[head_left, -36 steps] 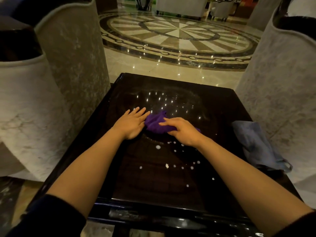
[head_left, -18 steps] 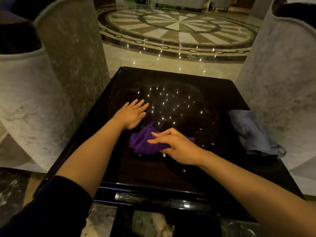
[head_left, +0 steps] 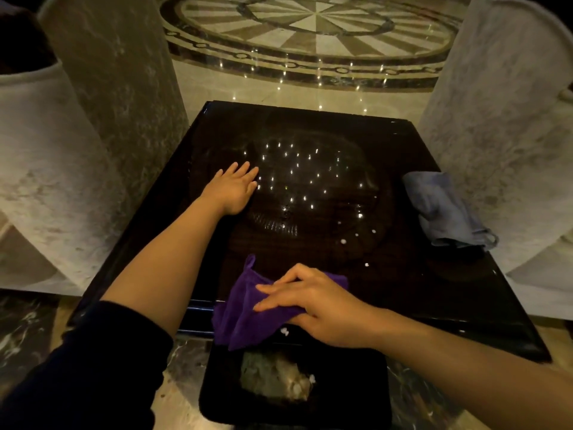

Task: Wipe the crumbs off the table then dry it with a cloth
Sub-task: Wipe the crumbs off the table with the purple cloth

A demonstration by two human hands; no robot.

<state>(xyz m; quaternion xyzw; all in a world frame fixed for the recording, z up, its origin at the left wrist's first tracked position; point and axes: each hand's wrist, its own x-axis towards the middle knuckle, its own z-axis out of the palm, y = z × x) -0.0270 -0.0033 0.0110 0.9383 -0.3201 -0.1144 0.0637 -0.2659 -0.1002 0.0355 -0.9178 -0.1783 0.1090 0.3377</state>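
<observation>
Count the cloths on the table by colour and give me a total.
Purple cloth, under the right hand at the table's near edge: 1
Grey-blue cloth, lying loose at the right side: 1
Total: 2

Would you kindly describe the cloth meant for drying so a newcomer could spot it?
Find the dark glossy table. At its right edge a crumpled grey-blue cloth lies untouched. Unlike the purple cloth at the near edge, no hand rests on it.
</observation>
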